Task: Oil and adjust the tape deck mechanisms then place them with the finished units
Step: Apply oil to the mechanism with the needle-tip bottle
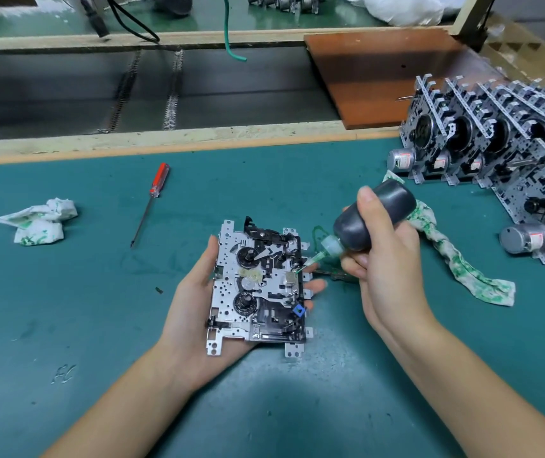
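In the head view I see my left hand (198, 312) near the middle of the frame, palm up, fingers curled under a tape deck mechanism (258, 289) that it holds. My right hand (380, 259), just to the right, grips a dark oil bottle (373, 214), tipped so its green nozzle touches the mechanism's right edge. The finished units (496, 140) stand in rows at the right edge. A red screwdriver (152, 200) and a crumpled rag (39, 219) lie on the green table (66, 309) at the left.
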Motion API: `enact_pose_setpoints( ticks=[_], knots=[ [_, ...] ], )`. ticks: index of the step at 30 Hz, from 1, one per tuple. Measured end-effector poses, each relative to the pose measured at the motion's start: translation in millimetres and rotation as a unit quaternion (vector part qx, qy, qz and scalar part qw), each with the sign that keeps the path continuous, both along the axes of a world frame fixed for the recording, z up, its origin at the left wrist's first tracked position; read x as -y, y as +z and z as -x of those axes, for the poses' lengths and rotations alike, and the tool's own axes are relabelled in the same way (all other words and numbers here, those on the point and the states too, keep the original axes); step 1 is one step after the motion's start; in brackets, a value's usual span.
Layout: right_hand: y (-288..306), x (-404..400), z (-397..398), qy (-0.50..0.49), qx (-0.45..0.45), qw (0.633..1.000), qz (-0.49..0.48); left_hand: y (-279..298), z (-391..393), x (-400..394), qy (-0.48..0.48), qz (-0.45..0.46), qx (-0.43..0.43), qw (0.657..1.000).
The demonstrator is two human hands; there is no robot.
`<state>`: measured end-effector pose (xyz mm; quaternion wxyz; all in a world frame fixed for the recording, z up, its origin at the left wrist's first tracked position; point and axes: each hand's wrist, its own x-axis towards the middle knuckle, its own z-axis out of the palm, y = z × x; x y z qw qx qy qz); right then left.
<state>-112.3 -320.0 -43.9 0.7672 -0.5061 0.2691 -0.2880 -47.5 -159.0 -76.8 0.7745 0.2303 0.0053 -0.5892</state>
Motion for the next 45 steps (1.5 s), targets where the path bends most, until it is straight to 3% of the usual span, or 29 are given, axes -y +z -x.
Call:
enact_pose_setpoints(
  ticks=[27, 31, 36, 40, 42, 43, 45],
  knots=[
    [3.7, 13.8, -0.4, 0.005, 0.046, 0.997, 0.064, -2.0, -1.5, 0.4, -0.008, 0.001, 0.006, 1.000],
    [-0.6, 27.1, -1.2, 0.017, -0.009, 0.989, 0.149, 0.0, -2.0, 1.9, 0.001, -0.022, 0.023, 0.999],
    [-11.5, 34.3, -4.2, 0.030, -0.060, 0.953, 0.296, 3.1, -3.4, 0.3, -0.019, -0.026, 0.048, 0.998],
    [-19.9, 33.4, -6.9, 0.095, -0.081, 0.956, 0.266, 6.1, -3.7, -0.4, -0.051, -0.022, 0.073, 0.996],
    [-15.2, 32.2, -3.0, 0.054, -0.077, 0.948, 0.303, 7.3, -3.9, -1.5, -0.066, -0.027, 0.086, 0.994],
    [-9.9, 31.5, 1.5, -0.001, -0.056, 0.934, 0.354, 8.5, -5.5, -2.9, -0.078, -0.032, 0.093, 0.992],
    [2.1, 30.9, 14.4, -0.077, 0.006, 0.857, 0.509, 10.8, -11.8, -8.0, -0.108, -0.047, 0.102, 0.988]
  ],
)
